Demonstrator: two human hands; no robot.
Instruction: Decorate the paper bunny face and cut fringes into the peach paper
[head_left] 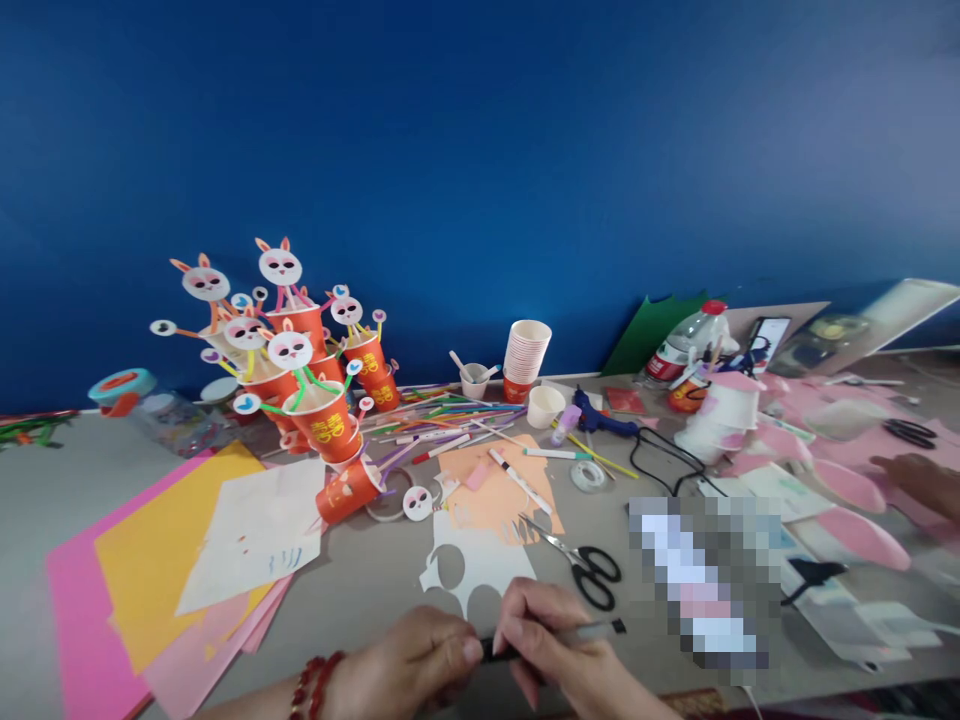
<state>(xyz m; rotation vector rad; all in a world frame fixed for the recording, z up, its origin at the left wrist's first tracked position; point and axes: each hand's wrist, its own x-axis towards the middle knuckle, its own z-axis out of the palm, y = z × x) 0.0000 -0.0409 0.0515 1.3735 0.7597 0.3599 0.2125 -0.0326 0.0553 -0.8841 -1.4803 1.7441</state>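
Observation:
At the front edge of the table, my left hand (420,655) pinches the black end of a slim grey-and-black marker (600,630). Closed around its middle is my right hand (551,640), with the grey barrel and a dark tip poking out to the right. Fingers partly hide the marker, so I cannot tell whether its cap is on. Just beyond my hands lies white paper (487,562) with round holes cut in it. Black-handled scissors (592,572) rest open beside it, and a small white rabbit face (418,503) lies to the left.
Red cups with rabbit figures (322,420) stand at the left, behind coloured paper sheets (150,560). Scattered pens (450,420), a cup stack (527,355) and a blue glue gun (600,415) with cord lie farther back. Another person's hand (919,480) is at the right.

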